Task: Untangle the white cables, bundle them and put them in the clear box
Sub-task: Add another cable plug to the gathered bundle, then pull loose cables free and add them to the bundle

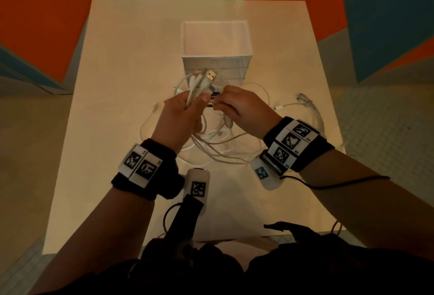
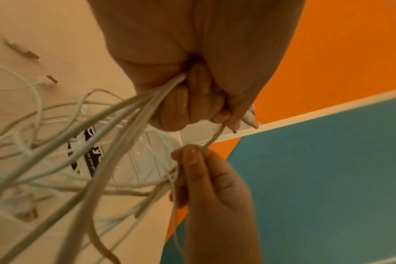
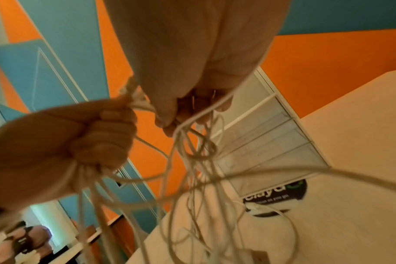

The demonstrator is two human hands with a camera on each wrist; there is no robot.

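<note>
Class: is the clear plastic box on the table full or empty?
Empty: the clear plastic box shows a bare interior; the white cables lie outside.

2 hands, left hand (image 1: 178, 116) and right hand (image 1: 244, 109), 1 clear box (image 1: 217, 45), 1 table (image 1: 117, 64), 1 tangle of white cables (image 1: 218, 144), strand count unclear, 2 wristbands (image 1: 145, 172)

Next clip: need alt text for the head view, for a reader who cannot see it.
Over a pale table, the left hand grips a bunch of white cables with plugs pointing up, while the right hand pinches a strand beside it. More cable lies tangled below; the clear box stands behind, with no cables visible inside.
</note>
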